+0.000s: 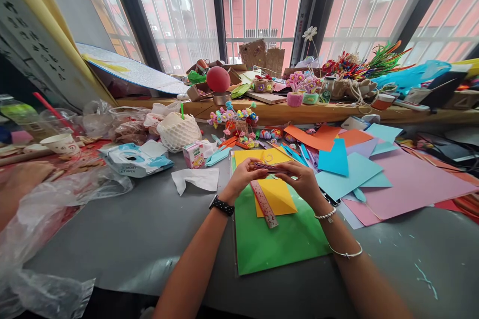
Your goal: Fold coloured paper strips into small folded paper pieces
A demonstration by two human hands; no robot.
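Observation:
Between both hands is a thin, flat, dark reddish thing (266, 166) with a layered-looking edge, seen nearly edge-on; its kind is unclear. My left hand (243, 177) pinches its left end and my right hand (299, 177) its right end. Below them lie a yellow paper sheet (282, 200) and a pink patterned ruler (264, 204), which slants across it. Both rest on a larger green sheet (277, 249) on the grey table (130, 239). The hands partly cover the top of the yellow paper.
Blue papers (352, 174) and pink paper (419, 184) overlap at right. A wipes pack (134, 158), small carton (193, 154) and white tissue (196, 179) lie left. Craft flowers (235, 119) stand behind. At far left, another person's arm (22, 184) shows beside a plastic bag (52, 219).

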